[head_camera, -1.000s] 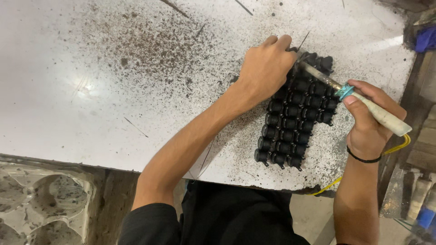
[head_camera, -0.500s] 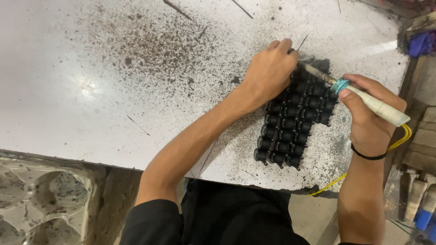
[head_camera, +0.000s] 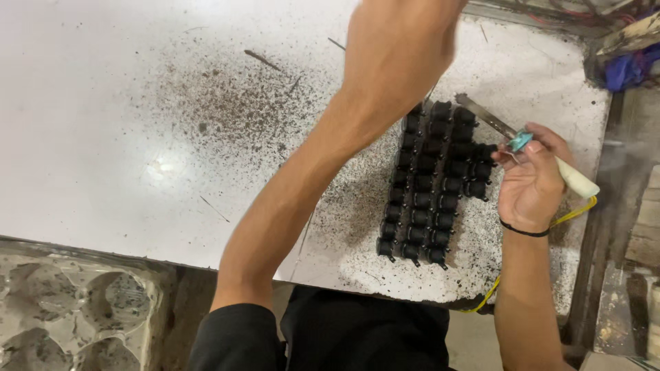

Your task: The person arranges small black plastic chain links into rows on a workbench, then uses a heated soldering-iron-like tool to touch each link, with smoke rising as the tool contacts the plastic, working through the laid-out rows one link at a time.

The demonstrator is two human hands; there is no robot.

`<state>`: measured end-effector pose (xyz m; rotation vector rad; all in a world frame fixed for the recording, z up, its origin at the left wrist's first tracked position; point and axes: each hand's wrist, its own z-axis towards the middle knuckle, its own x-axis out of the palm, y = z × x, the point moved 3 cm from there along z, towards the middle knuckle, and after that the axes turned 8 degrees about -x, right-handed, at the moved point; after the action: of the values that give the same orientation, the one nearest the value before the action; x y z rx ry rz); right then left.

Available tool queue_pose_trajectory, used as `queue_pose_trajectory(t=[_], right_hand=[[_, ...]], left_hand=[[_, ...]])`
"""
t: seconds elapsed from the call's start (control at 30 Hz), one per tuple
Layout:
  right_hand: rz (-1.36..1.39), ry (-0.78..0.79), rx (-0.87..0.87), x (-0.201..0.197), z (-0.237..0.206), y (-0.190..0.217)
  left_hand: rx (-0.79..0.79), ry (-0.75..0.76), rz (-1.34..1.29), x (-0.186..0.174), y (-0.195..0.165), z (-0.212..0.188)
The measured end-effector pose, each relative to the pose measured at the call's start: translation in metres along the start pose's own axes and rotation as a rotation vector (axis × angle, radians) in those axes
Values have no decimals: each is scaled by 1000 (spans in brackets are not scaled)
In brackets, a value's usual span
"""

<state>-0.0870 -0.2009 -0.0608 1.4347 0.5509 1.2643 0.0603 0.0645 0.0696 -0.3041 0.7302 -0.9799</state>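
Head view, right hand [head_camera: 533,182] gripping soldering iron [head_camera: 526,144] beside black parts [head_camera: 433,185], left forearm [head_camera: 323,158] raised, its hand out of frame

The tabletop [head_camera: 124,124] lies bare to the left of the block of small black parts [head_camera: 433,185], with only dark grit there. To the right, the soldering iron [head_camera: 529,148] and yellow cable [head_camera: 570,213] crowd the narrow strip near the edge.

We see black parts [head_camera: 430,185] on our white, black-speckled table [head_camera: 137,124], a cream-handled tool [head_camera: 543,154] with turquoise band, and a yellow cord [head_camera: 574,213].
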Motion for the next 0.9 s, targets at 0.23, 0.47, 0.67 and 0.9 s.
queue_pose_trajectory(t=[0.23, 0.47, 0.67, 0.9], right_hand=[[-40, 108, 5, 17, -3, -7], [-310, 168, -146, 33, -14, 5], [-390, 176, -158, 37, -15, 7], [-350, 195, -148, 39, -17, 7]], left_hand=[[-396, 681, 5, 57, 59, -103], [-185, 424, -4, 48, 48, -104], [-251, 466, 82, 53, 47, -109], [-277, 564, 75, 66, 41, -105]])
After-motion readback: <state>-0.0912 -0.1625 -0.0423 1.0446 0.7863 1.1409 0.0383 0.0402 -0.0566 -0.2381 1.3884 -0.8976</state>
